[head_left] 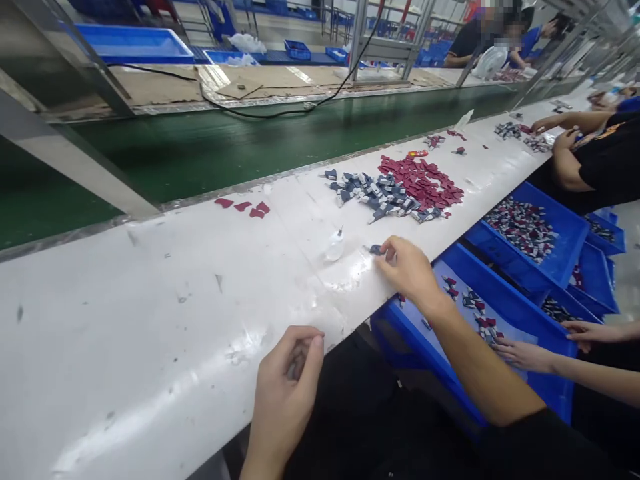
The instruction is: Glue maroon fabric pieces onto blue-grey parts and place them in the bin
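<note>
My right hand (407, 270) pinches a small dark grey-blue plastic piece (376, 250) with a light tip, just above the white table (150, 320). Left of it stands a small clear dropper bottle (334, 245) with a thin dark tip. My left hand (290, 387) is at the table's near edge, fingers curled and thumb against the index finger; whether anything is between them is hidden. Beyond my right hand lie a pile of grey-and-white pieces (375, 193) and a pile of dark red flat pieces (425, 181). A few loose red pieces (243, 207) lie to the left.
At the right, a blue bin (543, 373) holds assembled red-and-grey pieces, with a co-worker's hands (530, 353) at it. More blue bins (570, 230) stand behind. Another person's arms (565, 153) work farther along the table. A green belt (200, 147) runs beyond; a metal post (75, 153) rises left.
</note>
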`<state>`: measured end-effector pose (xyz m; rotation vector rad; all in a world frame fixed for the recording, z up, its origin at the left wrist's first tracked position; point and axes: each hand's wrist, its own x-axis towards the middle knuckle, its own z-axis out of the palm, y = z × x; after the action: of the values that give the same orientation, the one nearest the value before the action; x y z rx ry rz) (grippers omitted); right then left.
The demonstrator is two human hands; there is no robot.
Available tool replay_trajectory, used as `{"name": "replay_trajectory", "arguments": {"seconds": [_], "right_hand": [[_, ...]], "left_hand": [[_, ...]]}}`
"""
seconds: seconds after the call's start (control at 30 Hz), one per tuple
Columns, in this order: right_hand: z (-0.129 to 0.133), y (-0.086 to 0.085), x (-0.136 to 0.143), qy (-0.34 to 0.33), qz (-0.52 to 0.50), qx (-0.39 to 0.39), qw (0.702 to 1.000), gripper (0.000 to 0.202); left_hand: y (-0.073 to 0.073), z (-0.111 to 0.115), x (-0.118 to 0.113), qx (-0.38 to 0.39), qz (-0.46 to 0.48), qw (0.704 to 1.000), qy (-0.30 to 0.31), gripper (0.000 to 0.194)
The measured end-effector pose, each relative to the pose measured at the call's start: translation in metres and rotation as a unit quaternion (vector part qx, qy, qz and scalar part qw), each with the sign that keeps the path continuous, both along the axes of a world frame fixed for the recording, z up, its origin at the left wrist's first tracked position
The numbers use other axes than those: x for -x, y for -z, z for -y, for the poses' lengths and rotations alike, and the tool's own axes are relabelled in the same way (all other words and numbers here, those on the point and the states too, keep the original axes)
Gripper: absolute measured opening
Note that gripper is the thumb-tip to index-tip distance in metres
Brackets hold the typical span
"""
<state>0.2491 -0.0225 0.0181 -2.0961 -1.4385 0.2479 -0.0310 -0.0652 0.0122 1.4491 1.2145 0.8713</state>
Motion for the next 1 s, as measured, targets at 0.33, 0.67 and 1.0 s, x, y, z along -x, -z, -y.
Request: {"name": "replay_trajectory", "arguments": {"seconds": [0.33, 0.67, 1.0], "right_hand": [[0.029, -0.01, 0.082, -0.08, -0.302, -0.044, 0.949, 0.022], [-0.034, 0.009, 0.07, -0.085, -0.277, -0.056, 0.956, 0.037], [0.028, -0.033, 0.09, -0.255, -0.431, 0.005, 0.866, 0.011]], "left_hand": [[0.016, 0.002, -0.005, -0.177, -0.192, 0.961, -0.095, 0.04], [0.024, -0.011, -0.02, -0.236, -0.304, 0.913, -0.132, 0.032], [-0.011, -0.004, -0.004, -0.113, -0.138, 0.974, -0.141, 0.027]]}}
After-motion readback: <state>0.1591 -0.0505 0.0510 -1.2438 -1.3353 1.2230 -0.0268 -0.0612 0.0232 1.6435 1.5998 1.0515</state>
